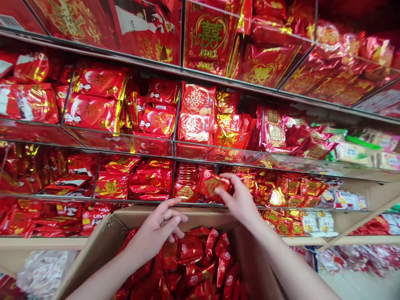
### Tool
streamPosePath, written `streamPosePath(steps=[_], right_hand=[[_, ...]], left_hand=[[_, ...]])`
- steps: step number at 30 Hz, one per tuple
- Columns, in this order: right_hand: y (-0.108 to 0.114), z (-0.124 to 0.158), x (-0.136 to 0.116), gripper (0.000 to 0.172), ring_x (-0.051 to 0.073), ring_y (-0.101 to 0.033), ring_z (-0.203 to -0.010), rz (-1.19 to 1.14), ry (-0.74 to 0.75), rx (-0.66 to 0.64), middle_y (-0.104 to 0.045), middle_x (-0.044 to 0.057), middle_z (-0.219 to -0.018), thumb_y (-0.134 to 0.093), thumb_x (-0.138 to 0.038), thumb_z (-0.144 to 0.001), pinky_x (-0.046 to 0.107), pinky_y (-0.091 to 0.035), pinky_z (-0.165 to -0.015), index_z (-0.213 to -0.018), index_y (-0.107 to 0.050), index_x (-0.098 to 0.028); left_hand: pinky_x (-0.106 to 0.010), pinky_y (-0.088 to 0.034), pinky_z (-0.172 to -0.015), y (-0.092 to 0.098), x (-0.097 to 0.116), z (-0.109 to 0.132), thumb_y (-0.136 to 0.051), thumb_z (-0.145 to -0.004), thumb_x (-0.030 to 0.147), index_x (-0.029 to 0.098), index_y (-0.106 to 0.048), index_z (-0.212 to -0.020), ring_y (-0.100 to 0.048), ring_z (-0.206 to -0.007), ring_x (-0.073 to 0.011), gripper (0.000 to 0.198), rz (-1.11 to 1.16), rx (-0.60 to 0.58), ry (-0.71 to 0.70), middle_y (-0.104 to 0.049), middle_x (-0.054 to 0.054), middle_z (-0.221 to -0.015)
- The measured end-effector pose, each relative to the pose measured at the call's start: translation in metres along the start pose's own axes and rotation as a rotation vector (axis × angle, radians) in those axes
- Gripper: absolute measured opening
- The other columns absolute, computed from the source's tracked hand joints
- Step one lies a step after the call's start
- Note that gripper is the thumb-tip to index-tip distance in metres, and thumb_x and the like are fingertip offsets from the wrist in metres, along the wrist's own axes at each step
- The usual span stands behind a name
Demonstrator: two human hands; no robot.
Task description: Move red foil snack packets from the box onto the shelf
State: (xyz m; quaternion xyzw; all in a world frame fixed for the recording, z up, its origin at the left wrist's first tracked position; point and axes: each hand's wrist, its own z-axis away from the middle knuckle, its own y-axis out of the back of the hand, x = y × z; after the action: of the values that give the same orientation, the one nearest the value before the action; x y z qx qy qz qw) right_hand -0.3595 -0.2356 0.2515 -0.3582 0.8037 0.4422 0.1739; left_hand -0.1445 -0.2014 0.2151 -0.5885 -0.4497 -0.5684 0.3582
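Between the thumb and fingers of my right hand (pixel 239 198) is a red snack packet (pixel 211 184) with a gold print, held at the front of a low shelf compartment. Beside it, a row of similar red packets (pixel 186 181) stands upright in that compartment. My left hand (pixel 165 223) hangs over the far side of a cardboard box (pixel 200 216), its fingers loosely spread and holding nothing. Inside the box lies a loose heap of red packets (pixel 200 258), several with a small round white-and-red mark. My forearms hide parts of the box's sides.
Tiered shelves with clear plastic fronts (pixel 215 154) and dividers hold many red and gold packets. White packets (pixel 317 223) sit lower right, pale and green ones (pixel 353 152) above. Plastic bags (pixel 46 273) lie at lower left. A wooden shelf edge (pixel 40 242) runs behind the box.
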Motion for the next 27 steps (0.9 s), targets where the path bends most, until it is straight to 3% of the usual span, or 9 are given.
streamPosePath(steps=[2, 6, 11, 14, 16, 18, 23, 27], right_hand=[[-0.007, -0.025, 0.008, 0.033, 0.021, -0.050, -0.095, 0.249, -0.035, 0.037, -0.052, 0.007, -0.103, -0.051, -0.019, -0.071, 0.033, -0.038, -0.082, -0.104, -0.045, -0.018], [-0.037, -0.065, 0.027, 0.040, 0.020, -0.055, -0.086, 0.597, -0.195, -0.193, -0.043, 0.014, -0.111, -0.050, -0.013, -0.070, 0.028, -0.042, -0.072, -0.110, -0.042, -0.015], [-0.064, -0.089, 0.048, 0.039, 0.021, -0.054, -0.086, 0.690, -0.256, -0.350, -0.046, 0.017, -0.107, -0.056, -0.015, -0.066, 0.026, -0.042, -0.070, -0.104, -0.048, -0.010], [-0.071, -0.092, 0.055, 0.052, 0.027, -0.048, -0.097, 0.745, -0.237, -0.389, -0.045, 0.014, -0.110, -0.067, -0.027, -0.057, 0.033, -0.042, -0.074, -0.105, -0.048, -0.015], [-0.075, -0.092, 0.056, 0.068, 0.031, -0.045, -0.099, 0.786, -0.240, -0.400, -0.046, 0.013, -0.109, -0.074, -0.031, -0.046, 0.037, -0.041, -0.075, -0.106, -0.047, -0.016], [-0.080, -0.091, 0.057, 0.072, 0.032, -0.046, -0.097, 0.824, -0.247, -0.393, -0.047, 0.014, -0.107, -0.076, -0.030, -0.042, 0.039, -0.041, -0.073, -0.105, -0.046, -0.016], [-0.088, -0.092, 0.059, 0.051, 0.028, -0.045, -0.098, 0.869, -0.211, -0.287, -0.045, 0.017, -0.108, -0.061, -0.022, -0.066, 0.038, -0.040, -0.073, -0.111, -0.039, -0.015], [-0.092, -0.092, 0.068, 0.059, 0.027, -0.044, -0.097, 0.844, -0.200, -0.234, -0.040, 0.018, -0.112, -0.058, -0.022, -0.068, 0.035, -0.041, -0.071, -0.119, -0.030, -0.015]], left_hand=[[-0.024, -0.043, -0.055, 0.002, -0.003, -0.001, -0.041, -0.079, 0.028, 0.022, -0.035, -0.111, -0.058, -0.065, -0.0133, 0.033, -0.063, -0.034, -0.002, -0.058, -0.001, -0.085], [-0.025, -0.042, -0.064, 0.000, -0.010, 0.001, -0.041, -0.079, 0.023, 0.022, -0.041, -0.106, -0.055, -0.065, -0.0117, 0.028, -0.218, -0.086, -0.027, -0.056, 0.003, -0.075], [-0.022, -0.040, -0.058, -0.002, -0.014, 0.005, -0.041, -0.078, 0.023, 0.024, -0.048, -0.102, -0.051, -0.060, -0.0109, 0.024, -0.443, -0.117, -0.073, -0.057, 0.004, -0.068], [-0.020, -0.039, -0.055, -0.001, -0.014, 0.007, -0.040, -0.078, 0.023, 0.025, -0.050, -0.100, -0.050, -0.058, -0.0103, 0.024, -0.543, -0.151, -0.080, -0.059, 0.004, -0.070], [-0.020, -0.040, -0.059, -0.002, -0.013, 0.008, -0.041, -0.078, 0.022, 0.027, -0.050, -0.101, -0.052, -0.062, -0.0108, 0.026, -0.606, -0.182, -0.099, -0.061, 0.004, -0.073], [-0.021, -0.041, -0.067, -0.002, -0.012, 0.010, -0.041, -0.077, 0.020, 0.029, -0.051, -0.101, -0.055, -0.072, -0.0121, 0.028, -0.671, -0.218, -0.115, -0.062, 0.004, -0.078], [-0.025, -0.040, -0.075, -0.003, -0.013, 0.014, -0.043, -0.076, 0.020, 0.032, -0.054, -0.098, -0.054, -0.084, -0.0152, 0.027, -0.806, -0.298, -0.094, -0.062, 0.003, -0.091], [-0.025, -0.040, -0.079, -0.001, -0.020, 0.013, -0.046, -0.075, 0.022, 0.036, -0.054, -0.098, -0.053, -0.090, -0.0164, 0.028, -0.842, -0.317, -0.045, -0.061, 0.005, -0.098]])
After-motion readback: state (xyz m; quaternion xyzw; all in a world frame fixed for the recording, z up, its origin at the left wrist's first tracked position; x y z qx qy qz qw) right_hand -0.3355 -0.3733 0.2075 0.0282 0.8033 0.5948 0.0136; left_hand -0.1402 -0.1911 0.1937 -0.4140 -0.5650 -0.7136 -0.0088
